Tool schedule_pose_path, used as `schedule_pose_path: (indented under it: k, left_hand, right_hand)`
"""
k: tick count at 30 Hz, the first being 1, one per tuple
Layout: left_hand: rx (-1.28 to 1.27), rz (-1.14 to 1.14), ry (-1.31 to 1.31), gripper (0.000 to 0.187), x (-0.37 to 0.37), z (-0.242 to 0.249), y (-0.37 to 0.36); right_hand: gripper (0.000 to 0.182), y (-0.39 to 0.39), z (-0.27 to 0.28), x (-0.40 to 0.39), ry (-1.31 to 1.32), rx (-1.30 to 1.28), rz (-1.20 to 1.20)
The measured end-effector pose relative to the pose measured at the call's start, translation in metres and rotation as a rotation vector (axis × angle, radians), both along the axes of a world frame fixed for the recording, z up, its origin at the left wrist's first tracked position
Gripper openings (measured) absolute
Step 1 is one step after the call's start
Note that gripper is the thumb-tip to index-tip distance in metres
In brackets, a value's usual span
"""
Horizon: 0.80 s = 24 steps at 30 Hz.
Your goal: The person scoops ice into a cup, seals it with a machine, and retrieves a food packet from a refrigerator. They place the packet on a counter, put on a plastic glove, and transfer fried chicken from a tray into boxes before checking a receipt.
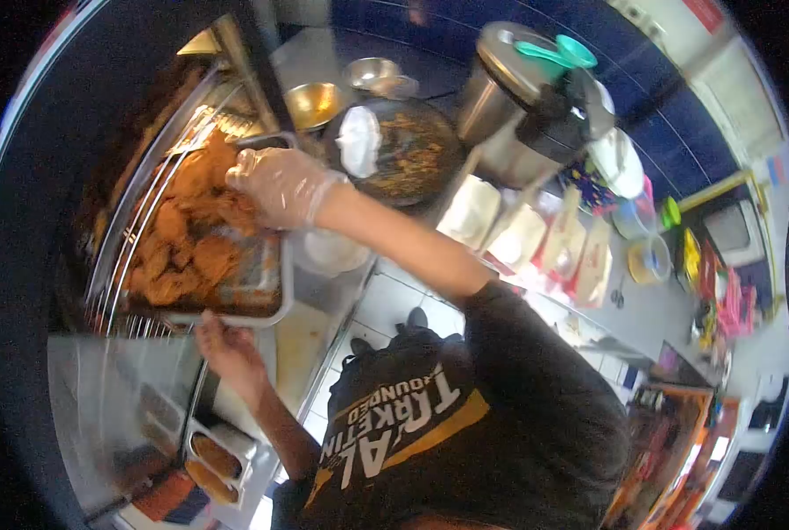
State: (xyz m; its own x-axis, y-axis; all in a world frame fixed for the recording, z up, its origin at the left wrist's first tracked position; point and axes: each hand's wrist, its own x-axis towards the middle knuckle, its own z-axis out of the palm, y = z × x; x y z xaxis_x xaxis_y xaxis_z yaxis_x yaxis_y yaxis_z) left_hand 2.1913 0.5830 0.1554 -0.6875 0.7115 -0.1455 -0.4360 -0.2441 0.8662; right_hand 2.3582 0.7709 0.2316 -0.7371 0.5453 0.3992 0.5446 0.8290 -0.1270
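Observation:
A metal tray (285,274) filled with browned, fried-looking food pieces (178,238) sits at the left, partly within a wire-racked cabinet. My left hand (231,358) is bare and grips the tray's near rim, its fingertips partly hidden by the edge. Over the tray's far corner is my right hand (284,187), in a clear plastic glove. Its fingers are curled together beside the food; whatever is between them is hidden.
Beyond my right arm stand a dark round pan (412,155), a gold-coloured bowl (313,106) and a large metal pot (500,88). Paper-lined holders (518,237) line the right counter. A glass panel (116,397) is at lower left.

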Motion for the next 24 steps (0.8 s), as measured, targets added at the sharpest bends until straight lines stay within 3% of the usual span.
schedule_pose_path:
  k: [3,5,6,7,8,9,12,14,16,19,21,23,24]
  left_hand:
    - [0.069,-0.076,-0.025,0.014,0.006,0.018,-0.002]
    - [0.085,-0.095,-0.036,0.014,0.002,0.014,-0.006]
    - [0.075,-0.071,-0.045,0.013,-0.002,0.011,-0.006]
    - [0.069,-0.047,-0.055,0.013,-0.002,0.009,-0.005]
    - [0.067,-0.037,-0.073,0.014,0.000,0.009,-0.006]
    - [0.073,-0.026,-0.090,0.014,0.003,0.012,-0.003]
    - [0.082,-0.043,-0.076,0.015,0.002,0.009,-0.005]
    - [0.082,-0.066,-0.065,0.015,-0.002,0.001,-0.006]
    - [0.071,-0.073,-0.063,0.015,-0.012,-0.006,-0.009]
    - [0.021,0.011,-0.088,0.014,0.005,0.012,-0.004]
    - [0.067,-0.036,-0.032,0.015,-0.010,-0.008,-0.010]
    - [0.073,0.032,-0.095,0.018,0.009,0.015,-0.002]
    - [0.099,0.009,-0.099,0.017,0.011,0.017,-0.001]
  right_hand:
    - [0.049,-0.040,0.031,0.078,0.489,-0.068,-0.167]
    - [0.056,-0.058,0.018,0.144,0.477,-0.099,-0.428]
    - [0.054,-0.072,0.027,0.173,0.421,-0.265,-0.618]
    - [0.051,-0.074,0.000,0.213,0.330,-0.202,-0.727]
    - [0.050,-0.071,0.004,0.233,0.082,-0.458,-0.962]
    - [0.053,-0.068,-0.024,0.259,0.056,-0.325,-1.144]
    - [0.051,-0.031,-0.075,0.309,-0.203,-0.643,-1.305]
    - [0.046,-0.010,-0.118,0.323,-0.303,-0.529,-1.173]
    - [0.039,0.025,-0.203,0.352,-0.271,-0.396,-1.038]
    - [0.032,0.040,-0.217,0.333,-0.203,-0.495,-0.933]
    - [0.034,0.039,-0.197,0.315,-0.254,-0.556,-0.935]
    - [0.030,0.037,-0.206,0.319,-0.221,-0.430,-0.866]
    - [0.031,0.043,-0.223,0.342,-0.167,-0.575,-0.867]
